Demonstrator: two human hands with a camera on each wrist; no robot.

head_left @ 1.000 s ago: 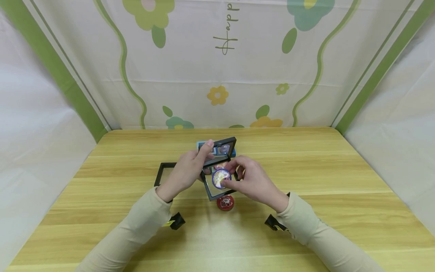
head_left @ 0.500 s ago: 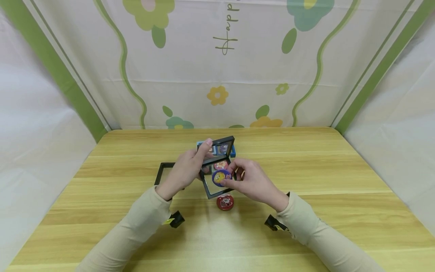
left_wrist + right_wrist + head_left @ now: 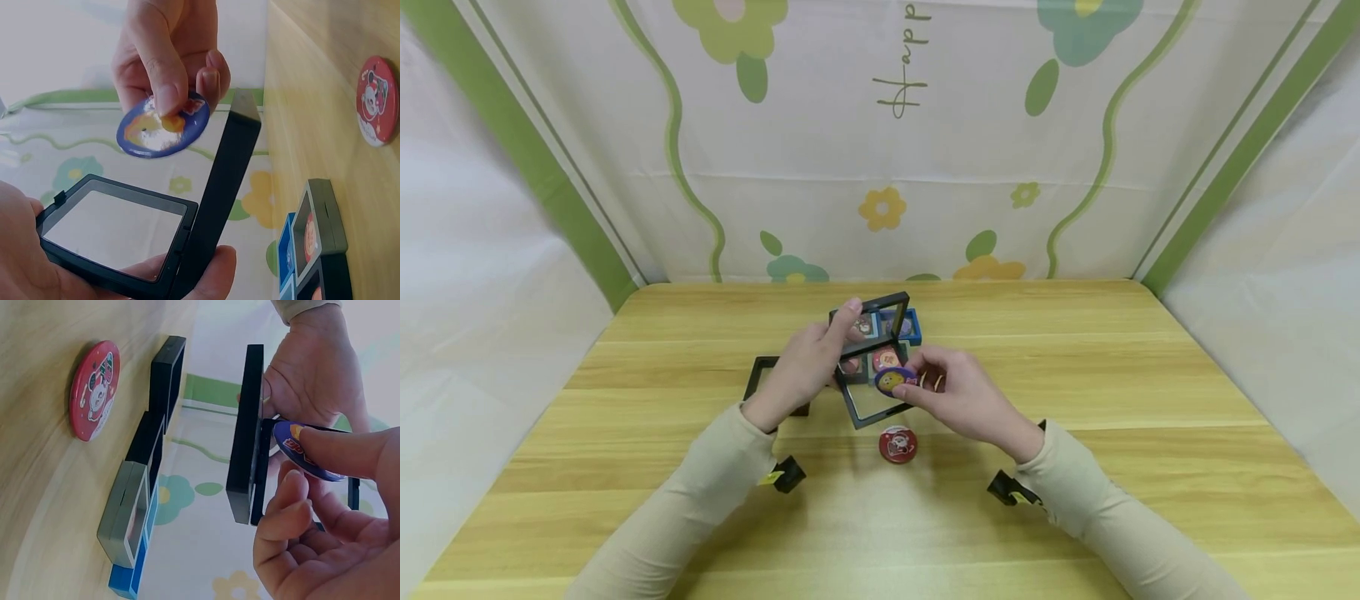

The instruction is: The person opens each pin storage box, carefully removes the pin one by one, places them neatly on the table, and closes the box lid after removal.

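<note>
My left hand (image 3: 808, 362) grips a black hinged display frame (image 3: 222, 187) by its edge, its two halves swung apart. Clear film spans the half seen in the left wrist view. Between thumb and fingers, my right hand (image 3: 966, 396) pinches a round blue badge (image 3: 200, 125) with a yellow cartoon figure. The badge hovers over the film side of the frame, tilted; in the left wrist view a gap separates them. A red round badge (image 3: 898, 446) with a white cartoon animal lies on the table just in front of the hands.
Beyond the held frame sit small framed badges: a grey one (image 3: 122, 512), a blue one (image 3: 131, 575) and a dark one (image 3: 145, 434). Another black frame (image 3: 165, 372) lies by my left wrist. A flowered cloth (image 3: 880, 150) hangs behind the wooden table (image 3: 1075, 350).
The blue badge has tipped from facing up towards edge-on, still pinched in my right hand. The black frame has shifted slightly away from me. The red badge stays put.
</note>
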